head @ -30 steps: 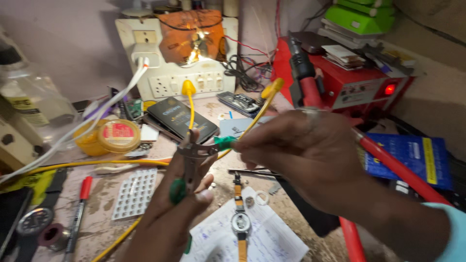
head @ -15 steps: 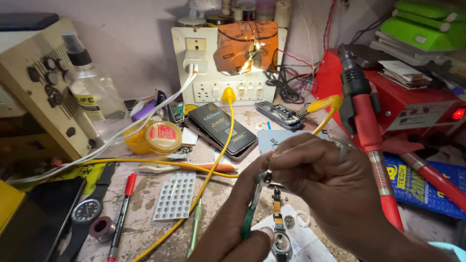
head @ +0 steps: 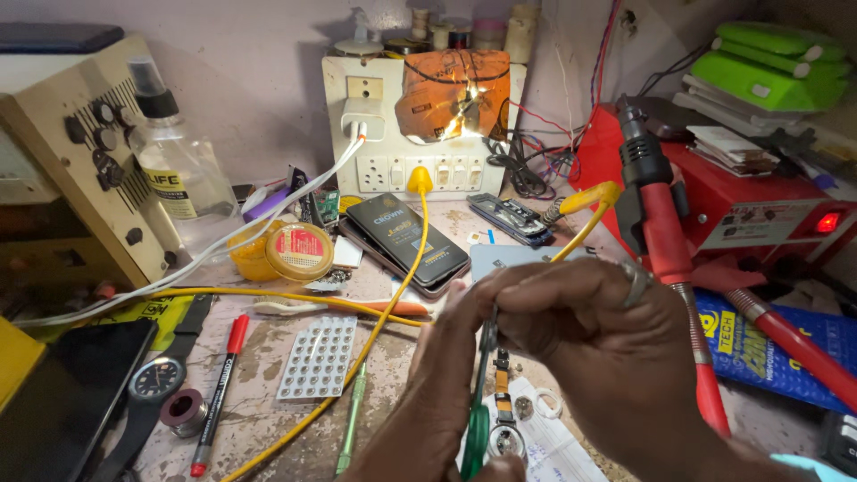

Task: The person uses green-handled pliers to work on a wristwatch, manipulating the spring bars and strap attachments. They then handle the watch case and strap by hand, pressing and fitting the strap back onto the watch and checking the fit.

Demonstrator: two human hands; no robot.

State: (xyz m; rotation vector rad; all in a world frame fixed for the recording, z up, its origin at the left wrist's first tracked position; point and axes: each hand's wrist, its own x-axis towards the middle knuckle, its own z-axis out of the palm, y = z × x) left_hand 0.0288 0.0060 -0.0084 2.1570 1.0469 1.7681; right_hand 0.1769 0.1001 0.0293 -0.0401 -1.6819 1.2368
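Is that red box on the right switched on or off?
On: the red box has a small light glowing red on its front.

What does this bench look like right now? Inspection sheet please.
Surface: worn, stained worktop, crowded.
Job's things: green-handled pliers in the hands; wristwatch with its strap on white paper just below.
Clutter: smartphone, yellow tin, blister tray, red marker, black watch, spray bottle.
Hands: left hand and right hand both closed around the pliers; ring on the right.
Cables: yellow lead and white cable cross the bench.
Surroundings: socket board, red station, beige instrument.
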